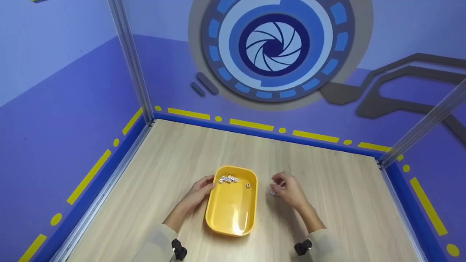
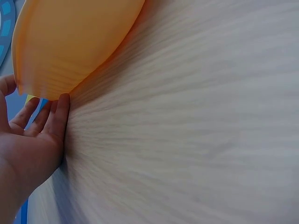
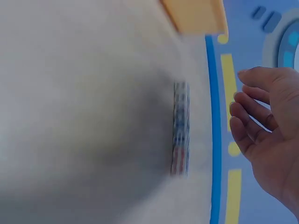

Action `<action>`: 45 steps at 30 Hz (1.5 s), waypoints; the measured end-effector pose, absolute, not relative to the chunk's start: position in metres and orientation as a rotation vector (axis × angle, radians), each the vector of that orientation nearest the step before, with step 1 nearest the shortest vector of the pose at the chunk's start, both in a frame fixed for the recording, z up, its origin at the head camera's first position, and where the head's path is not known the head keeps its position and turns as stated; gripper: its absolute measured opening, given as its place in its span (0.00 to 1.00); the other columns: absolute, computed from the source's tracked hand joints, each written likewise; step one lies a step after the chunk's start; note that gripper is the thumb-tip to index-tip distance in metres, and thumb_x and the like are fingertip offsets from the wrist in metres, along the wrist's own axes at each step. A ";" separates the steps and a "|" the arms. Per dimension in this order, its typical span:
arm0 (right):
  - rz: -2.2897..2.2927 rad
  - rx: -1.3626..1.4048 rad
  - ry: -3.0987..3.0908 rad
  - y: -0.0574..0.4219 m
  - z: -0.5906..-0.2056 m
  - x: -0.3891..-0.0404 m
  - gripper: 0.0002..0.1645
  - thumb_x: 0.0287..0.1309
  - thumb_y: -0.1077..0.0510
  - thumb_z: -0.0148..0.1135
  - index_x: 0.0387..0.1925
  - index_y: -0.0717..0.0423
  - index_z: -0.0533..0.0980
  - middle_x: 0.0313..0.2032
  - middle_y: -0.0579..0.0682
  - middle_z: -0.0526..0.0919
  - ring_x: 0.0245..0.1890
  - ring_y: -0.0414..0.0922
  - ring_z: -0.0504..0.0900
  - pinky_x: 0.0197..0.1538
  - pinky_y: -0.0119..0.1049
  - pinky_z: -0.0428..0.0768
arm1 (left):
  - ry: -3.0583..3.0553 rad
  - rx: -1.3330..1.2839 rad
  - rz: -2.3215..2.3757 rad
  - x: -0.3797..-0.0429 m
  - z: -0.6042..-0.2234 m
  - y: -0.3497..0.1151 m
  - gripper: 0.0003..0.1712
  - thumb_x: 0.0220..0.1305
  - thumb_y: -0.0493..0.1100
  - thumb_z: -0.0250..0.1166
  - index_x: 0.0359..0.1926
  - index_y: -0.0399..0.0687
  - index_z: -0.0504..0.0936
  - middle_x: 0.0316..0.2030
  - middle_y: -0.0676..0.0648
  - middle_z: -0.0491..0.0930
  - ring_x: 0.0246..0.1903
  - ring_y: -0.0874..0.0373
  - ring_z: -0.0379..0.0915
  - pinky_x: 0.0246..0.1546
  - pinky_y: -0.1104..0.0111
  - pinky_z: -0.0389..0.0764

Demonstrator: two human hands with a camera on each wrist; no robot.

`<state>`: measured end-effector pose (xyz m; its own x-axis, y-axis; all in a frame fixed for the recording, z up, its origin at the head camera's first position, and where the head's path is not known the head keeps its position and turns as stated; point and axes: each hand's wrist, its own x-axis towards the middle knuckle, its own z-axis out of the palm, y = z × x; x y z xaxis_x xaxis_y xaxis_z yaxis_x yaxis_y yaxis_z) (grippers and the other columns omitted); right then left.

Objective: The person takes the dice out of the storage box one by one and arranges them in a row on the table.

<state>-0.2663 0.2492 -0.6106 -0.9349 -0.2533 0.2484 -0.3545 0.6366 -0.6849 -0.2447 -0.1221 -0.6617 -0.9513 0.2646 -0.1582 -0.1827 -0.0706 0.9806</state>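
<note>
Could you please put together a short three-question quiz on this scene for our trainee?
1. Which hand grips the yellow tray: (a) left, (b) right, (c) neither?
2. True or false: every die in view lies inside the tray.
3. Fill in: in the head view, the single die lies to the ____ of the dice cluster.

Key:
1. (a), the left hand.
2. False; a row of dice lies on the table, near the right hand.
3. Right.

Both hands [image 1: 197,193] [image 1: 290,190] apart, right fingers [image 3: 254,110] half-bent
</note>
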 end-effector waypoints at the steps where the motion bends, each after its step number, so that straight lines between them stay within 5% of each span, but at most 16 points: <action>1: 1.213 0.526 -2.711 0.239 -0.608 -0.267 0.11 0.60 0.58 0.69 0.45 0.50 0.81 0.39 0.46 0.81 0.39 0.41 0.79 0.42 0.39 0.83 | 1.907 0.089 2.095 -0.245 -0.662 -0.122 0.28 0.74 0.46 0.56 0.71 0.45 0.65 0.68 0.41 0.68 0.64 0.46 0.68 0.60 0.60 0.75; 12: 1.510 0.708 -2.534 0.138 -0.600 -0.277 0.14 0.59 0.60 0.70 0.45 0.60 0.80 0.41 0.51 0.82 0.41 0.48 0.82 0.45 0.48 0.84 | 1.848 0.145 2.127 -0.245 -0.663 -0.122 0.28 0.76 0.44 0.54 0.72 0.40 0.62 0.69 0.36 0.65 0.64 0.42 0.67 0.59 0.57 0.76; 18: 1.615 0.585 -2.527 0.109 -0.610 -0.283 0.14 0.60 0.60 0.70 0.46 0.62 0.80 0.42 0.52 0.82 0.43 0.47 0.81 0.47 0.41 0.83 | 1.823 0.160 2.124 -0.244 -0.664 -0.123 0.28 0.76 0.45 0.53 0.72 0.43 0.63 0.69 0.38 0.65 0.66 0.44 0.66 0.60 0.58 0.75; 45: 1.131 0.577 -2.759 0.089 -0.640 -0.290 0.05 0.52 0.65 0.72 0.31 0.62 0.82 0.30 0.54 0.84 0.32 0.47 0.81 0.35 0.36 0.79 | 1.812 0.176 2.163 -0.244 -0.664 -0.122 0.28 0.75 0.43 0.54 0.72 0.40 0.63 0.68 0.36 0.66 0.64 0.42 0.67 0.60 0.55 0.75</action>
<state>-0.2903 0.0892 -0.6396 -0.9225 -0.3057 0.2355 -0.3831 0.6516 -0.6547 -0.2440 -0.1223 -0.6638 -0.9435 0.3144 -0.1049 -0.1585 -0.1498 0.9759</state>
